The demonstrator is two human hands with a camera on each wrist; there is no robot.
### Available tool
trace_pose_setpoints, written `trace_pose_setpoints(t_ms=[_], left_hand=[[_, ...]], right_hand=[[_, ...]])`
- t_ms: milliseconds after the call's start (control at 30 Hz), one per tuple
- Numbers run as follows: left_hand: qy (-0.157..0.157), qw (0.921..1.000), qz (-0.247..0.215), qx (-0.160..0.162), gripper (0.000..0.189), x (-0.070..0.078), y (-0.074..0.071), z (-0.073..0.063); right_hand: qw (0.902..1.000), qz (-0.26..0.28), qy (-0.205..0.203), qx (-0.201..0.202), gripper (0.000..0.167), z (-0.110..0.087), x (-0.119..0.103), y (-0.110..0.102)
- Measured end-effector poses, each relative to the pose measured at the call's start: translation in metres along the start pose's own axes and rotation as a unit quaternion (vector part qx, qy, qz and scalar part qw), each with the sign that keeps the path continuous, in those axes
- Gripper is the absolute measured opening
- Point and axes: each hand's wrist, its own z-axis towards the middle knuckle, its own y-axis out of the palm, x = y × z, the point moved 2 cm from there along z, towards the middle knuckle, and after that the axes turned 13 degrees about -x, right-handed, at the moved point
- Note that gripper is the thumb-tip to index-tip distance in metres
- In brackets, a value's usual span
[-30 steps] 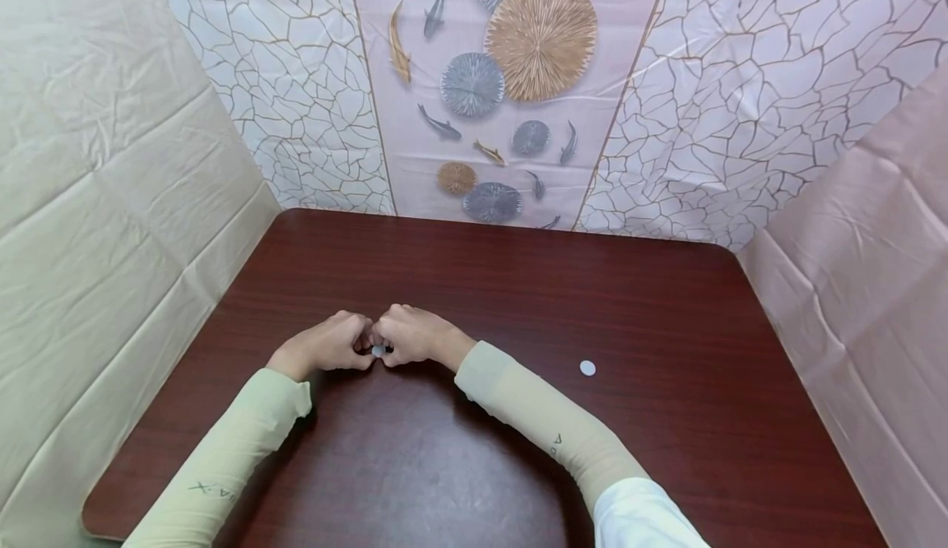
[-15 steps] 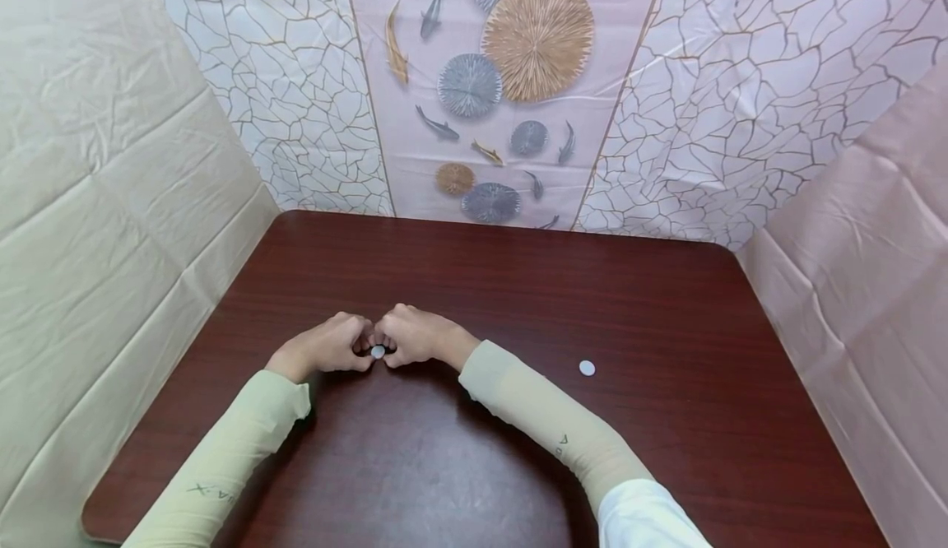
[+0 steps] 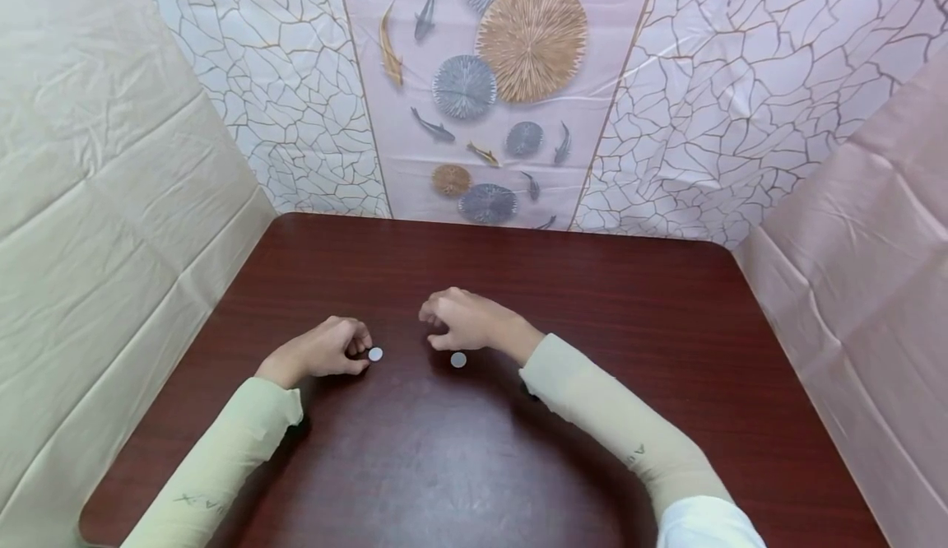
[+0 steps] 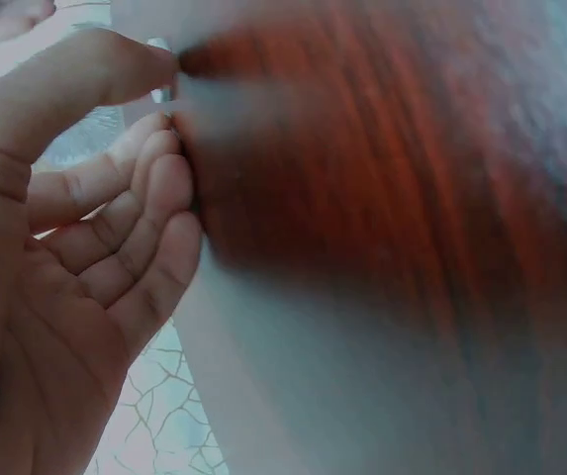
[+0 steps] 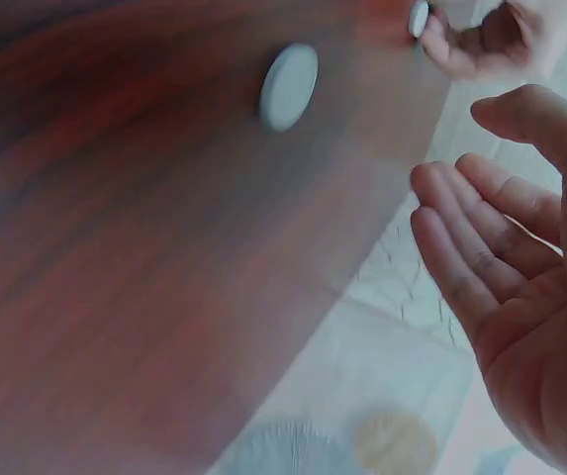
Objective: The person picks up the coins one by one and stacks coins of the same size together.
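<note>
A small white round disc lies on the table just off the fingertips of my left hand. The left thumb and fingers are loosely bent and apart; in the left wrist view the thumb overlaps part of this disc. My right hand hovers over the table to the right, relaxed, thumb apart from the fingers, nothing in its grasp. A second white disc rests flat just on the near side of that hand; the right wrist view shows this disc away from the fingers.
The dark red-brown table has rounded corners. Patterned cloth hangs along its back edge, with plain pale cloth at the left and pinkish cloth at the right. The right forearm crosses over the table's right half.
My right hand has left the left hand and moved right, uncovering the second disc. The disc seen farther right before is now hidden behind the right forearm. The left hand has barely shifted.
</note>
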Motion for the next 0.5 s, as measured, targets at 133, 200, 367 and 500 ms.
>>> trace_pose_setpoints(t_ms=[133,200,367,500], left_hand=[[0.000,0.9999,0.016,0.005,0.020,-0.002,-0.003,-0.008],[0.004,0.9996,0.025,0.014,0.022,-0.002,-0.005,-0.013],[-0.008,0.9976,0.042,0.055,0.033,-0.004,-0.010,-0.026],[-0.042,0.9948,0.048,0.079,0.058,-0.005,-0.015,-0.035]], right_hand=[[0.9992,-0.014,0.033,0.016,0.044,-0.036,0.012,-0.007],[0.9982,-0.019,0.051,0.026,0.048,-0.054,0.018,-0.010],[0.9926,-0.034,0.101,0.058,0.056,-0.093,0.037,-0.010],[0.9870,-0.040,0.138,0.072,0.066,-0.120,0.052,-0.006]])
